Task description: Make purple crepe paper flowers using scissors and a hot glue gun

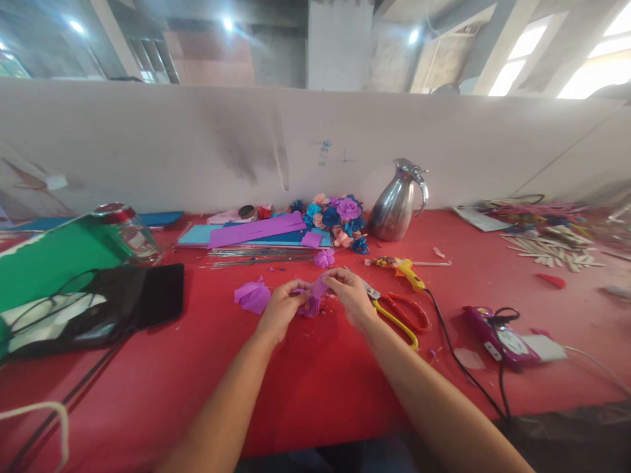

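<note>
Purple paper [314,302] is stretched between my two hands above the red table [305,394]. My left hand [284,307] pinches its left side with thumb and fingers. On the right, my right hand [350,293] grips the paper's upper right edge. A crumpled purple paper piece [252,295] lies just left of my left hand. Beyond my hands sits a small purple paper flower [324,257]. Pliers with yellow and red handles [401,315] rest beside my right hand, partly hidden by it.
Paper flowers [348,210], purple strips [259,228] and a metal jug [394,203] stand at the back. A yellow glue gun [407,270] with a black cord and a purple device [503,338] are right. A black phone [160,295], glass jar [131,233] and green sheet [54,263] are left.
</note>
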Demonstrator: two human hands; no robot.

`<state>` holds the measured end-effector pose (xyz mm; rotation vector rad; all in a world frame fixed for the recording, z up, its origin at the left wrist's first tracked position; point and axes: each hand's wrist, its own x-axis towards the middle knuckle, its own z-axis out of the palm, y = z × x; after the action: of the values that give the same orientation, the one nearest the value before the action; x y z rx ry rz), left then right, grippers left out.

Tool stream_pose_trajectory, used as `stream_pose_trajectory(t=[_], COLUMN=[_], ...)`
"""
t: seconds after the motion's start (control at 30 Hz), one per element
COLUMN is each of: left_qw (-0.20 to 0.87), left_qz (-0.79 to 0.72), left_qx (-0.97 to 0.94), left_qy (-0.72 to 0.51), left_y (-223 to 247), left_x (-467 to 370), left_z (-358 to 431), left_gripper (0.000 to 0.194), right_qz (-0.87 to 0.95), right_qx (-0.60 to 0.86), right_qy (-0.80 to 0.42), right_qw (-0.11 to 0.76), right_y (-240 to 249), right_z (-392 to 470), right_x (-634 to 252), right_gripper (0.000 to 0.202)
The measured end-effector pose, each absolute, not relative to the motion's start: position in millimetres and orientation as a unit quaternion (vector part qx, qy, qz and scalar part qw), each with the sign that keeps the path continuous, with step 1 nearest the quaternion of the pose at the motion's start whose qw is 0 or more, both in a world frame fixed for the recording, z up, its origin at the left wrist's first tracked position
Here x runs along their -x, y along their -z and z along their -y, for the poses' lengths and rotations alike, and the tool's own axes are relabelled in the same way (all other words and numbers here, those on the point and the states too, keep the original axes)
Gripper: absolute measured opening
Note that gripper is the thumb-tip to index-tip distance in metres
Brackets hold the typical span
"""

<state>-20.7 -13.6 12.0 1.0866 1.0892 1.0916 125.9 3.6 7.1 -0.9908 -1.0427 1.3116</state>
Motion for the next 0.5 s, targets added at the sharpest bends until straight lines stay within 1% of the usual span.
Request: stream_pose_trajectory(t=[0.17,0.4,0.5], left_qw=[0.588,0.673,0.686], left_qz=[-0.463,-0.445,-0.443], left_qx=[-0.469,-0.356,-0.338], left_qy=[-0.470,-0.471,-0.468], left_y=[-10.2,-15.3,-16.2], left_x=[21.7,23.3,24.0], left_z=[12.4,11.0,10.7], left_gripper=[0.022,0.032,0.031], right_qz=[0.448,0.454,0.459], right_qx=[0.429,0.406,0.392], right_qy=[-0.549,-0.548,-0.552], right_qw=[0.560,0.573,0.575], right_y=[-4.2,-4.7,-7.0], right_z=[-5.1,-5.1,-3.9], right_x=[-125.6,-125.7,-125.6], right_gripper=[0.014,0.014,0.012])
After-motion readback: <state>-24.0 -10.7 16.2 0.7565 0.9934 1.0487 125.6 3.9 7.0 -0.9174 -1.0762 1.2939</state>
